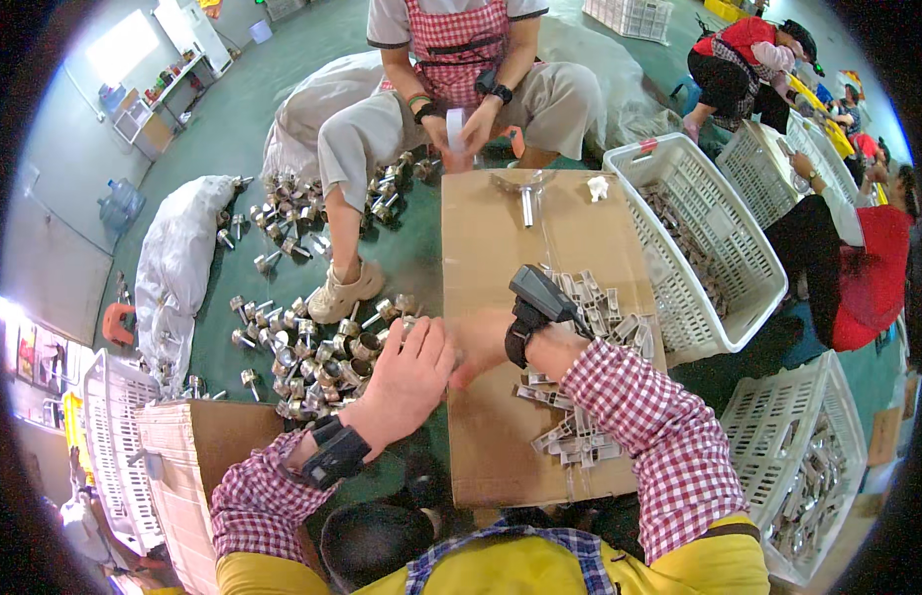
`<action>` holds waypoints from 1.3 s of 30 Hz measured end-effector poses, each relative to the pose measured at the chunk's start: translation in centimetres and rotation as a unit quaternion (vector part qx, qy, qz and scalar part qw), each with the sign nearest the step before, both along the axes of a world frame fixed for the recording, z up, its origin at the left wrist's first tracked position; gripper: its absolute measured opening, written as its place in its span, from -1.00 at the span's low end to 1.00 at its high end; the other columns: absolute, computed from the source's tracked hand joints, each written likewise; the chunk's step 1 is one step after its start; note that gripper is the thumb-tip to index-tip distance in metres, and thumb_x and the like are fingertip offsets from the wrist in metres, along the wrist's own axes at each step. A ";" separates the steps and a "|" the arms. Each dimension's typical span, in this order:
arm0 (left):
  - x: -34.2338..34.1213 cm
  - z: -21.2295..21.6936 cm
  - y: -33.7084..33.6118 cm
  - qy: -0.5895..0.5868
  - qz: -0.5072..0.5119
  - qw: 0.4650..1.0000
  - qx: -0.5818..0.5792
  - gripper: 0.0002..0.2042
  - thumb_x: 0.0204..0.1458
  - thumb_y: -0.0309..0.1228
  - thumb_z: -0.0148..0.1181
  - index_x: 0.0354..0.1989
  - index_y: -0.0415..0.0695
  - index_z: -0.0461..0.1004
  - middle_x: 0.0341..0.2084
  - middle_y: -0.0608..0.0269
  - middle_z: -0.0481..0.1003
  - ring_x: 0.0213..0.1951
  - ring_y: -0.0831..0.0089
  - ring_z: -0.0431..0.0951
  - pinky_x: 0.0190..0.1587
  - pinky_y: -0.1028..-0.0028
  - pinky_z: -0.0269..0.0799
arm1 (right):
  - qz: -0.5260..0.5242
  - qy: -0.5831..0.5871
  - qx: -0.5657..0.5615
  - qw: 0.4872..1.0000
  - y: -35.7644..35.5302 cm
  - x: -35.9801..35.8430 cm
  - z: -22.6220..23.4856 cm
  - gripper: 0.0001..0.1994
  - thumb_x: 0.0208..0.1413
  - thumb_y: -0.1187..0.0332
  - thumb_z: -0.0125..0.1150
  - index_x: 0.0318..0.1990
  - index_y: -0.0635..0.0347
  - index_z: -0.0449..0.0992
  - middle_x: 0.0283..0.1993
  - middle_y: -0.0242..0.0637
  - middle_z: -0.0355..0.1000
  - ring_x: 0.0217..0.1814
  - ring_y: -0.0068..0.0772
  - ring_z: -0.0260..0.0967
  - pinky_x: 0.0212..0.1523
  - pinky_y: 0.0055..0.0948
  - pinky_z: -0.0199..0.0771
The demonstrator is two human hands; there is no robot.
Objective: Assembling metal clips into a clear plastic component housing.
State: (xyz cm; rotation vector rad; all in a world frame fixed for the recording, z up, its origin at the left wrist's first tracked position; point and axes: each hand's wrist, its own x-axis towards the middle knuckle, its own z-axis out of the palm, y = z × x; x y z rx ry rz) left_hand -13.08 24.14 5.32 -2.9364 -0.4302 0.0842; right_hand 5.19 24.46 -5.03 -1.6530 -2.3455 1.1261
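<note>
My left hand [406,375] and my right hand [481,345] meet at the left edge of a flat brown cardboard sheet [501,238] on the floor. Their fingers curl toward each other, and whatever is between them is hidden and blurred. Each wrist carries a black strapped device. Just left of my left hand lies a heap of shiny cylindrical metal fittings [312,352]. Beside my right forearm, small grey metal brackets [605,307] are piled on the cardboard, and more of these grey brackets [570,436] lie nearer to me.
A person in a checked apron [451,89] sits opposite, hands together, with more metal fittings [283,208] at their feet. White slatted baskets of metal parts stand right [739,248] and lower right [778,416]. A white sack [178,258] and a carton [193,446] lie left. Other people work at the far right.
</note>
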 end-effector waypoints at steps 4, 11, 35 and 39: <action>0.6 -1.0 1.8 -0.096 -0.037 0.995 0.009 -0.35 -0.38 -0.23 0.38 -0.05 -0.27 0.31 -0.12 0.06 0.38 -0.01 0.18 0.36 0.08 0.22 0.21 | -0.113 -0.013 0.160 0.981 -1.4 -0.2 -0.1 -0.44 -0.31 0.03 0.42 -0.18 0.21 0.45 -0.28 -0.10 0.47 -0.20 -0.05 0.44 -0.21 -0.22 0.44; 3.0 0.9 7.9 0.020 0.017 0.966 -0.257 -0.28 -0.41 -0.15 0.40 0.04 -0.14 0.35 -0.15 0.03 0.48 -0.14 0.11 0.50 -0.13 0.27 0.43 | -0.212 0.100 0.239 0.942 -6.0 -0.6 4.8 -0.29 -0.15 0.16 0.37 0.17 0.14 0.17 0.04 -0.02 0.30 -0.10 0.05 0.41 -0.16 -0.21 0.48; 6.1 -1.7 11.9 -0.054 0.031 0.991 -0.120 -0.31 -0.43 -0.17 0.43 -0.03 -0.18 0.36 -0.15 0.07 0.45 -0.01 0.12 0.42 0.07 0.17 0.28 | -0.268 0.103 0.135 0.948 6.6 7.3 2.6 -0.35 -0.19 -0.08 0.34 -0.03 0.24 0.42 -0.28 -0.13 0.46 -0.19 -0.19 0.42 -0.23 -0.25 0.41; 8.6 -1.7 14.7 -0.029 0.014 0.974 -0.224 -0.34 -0.49 -0.15 0.44 -0.10 -0.14 0.43 -0.28 0.06 0.50 -0.16 0.06 0.49 -0.10 0.30 0.41 | -0.228 0.123 0.432 0.864 4.4 5.8 0.5 -0.69 -0.03 0.37 0.15 -0.09 0.23 0.44 -0.12 -0.14 0.42 -0.15 -0.03 0.38 -0.17 -0.19 0.44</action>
